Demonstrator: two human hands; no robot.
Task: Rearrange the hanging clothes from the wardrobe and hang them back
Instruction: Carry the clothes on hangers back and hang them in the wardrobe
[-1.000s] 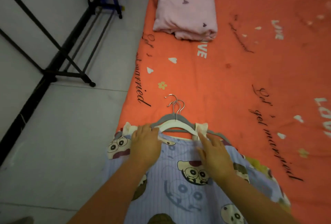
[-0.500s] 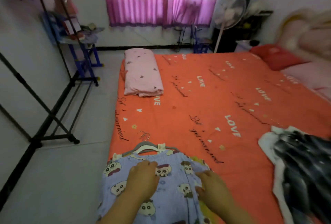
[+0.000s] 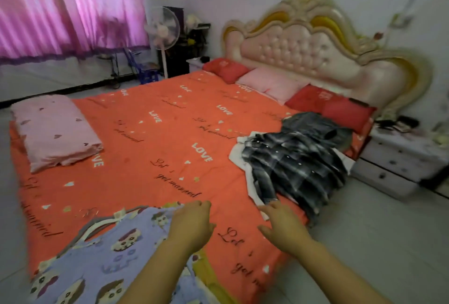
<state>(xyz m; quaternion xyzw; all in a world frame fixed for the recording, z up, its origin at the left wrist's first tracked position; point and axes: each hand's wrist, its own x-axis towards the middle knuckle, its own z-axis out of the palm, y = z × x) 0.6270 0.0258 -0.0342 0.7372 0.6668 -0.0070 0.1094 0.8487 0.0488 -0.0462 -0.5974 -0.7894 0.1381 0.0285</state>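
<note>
The job looks to be in its middle stretch. A lilac cartoon-print pyjama top (image 3: 114, 252) lies flat on the bed (image 3: 158, 148), at the near corner of the foot end. It is already threaded onto a pair of hangers (image 3: 97, 224), one grey and one white. Towards the headboard end of the bed a dark plaid shirt (image 3: 291, 165) lies crumpled over a white garment (image 3: 237, 155). No hanger shows in that heap, so it seems to be what is left to dress. Nothing has gone back up yet, as far as can be seen, and no rail or wardrobe is in view.

The pyjama top lies with its long axis across the bed. Its hanger hooks point at the bed's far side and its hem spills over the near edge. The plaid shirt runs roughly the same way, collar towards the far side, though it is too rumpled to be sure.

The left hand (image 3: 192, 226) hovers over the headboard-side edge of the pyjama top, fingers loosely curled, gripping nothing visible. The right hand (image 3: 284, 226) reaches along the bed towards the plaid shirt, fingers (image 3: 264, 209) spread and empty, just beside its nearest trailing cloth. Blur hides whether they touch it.
</note>
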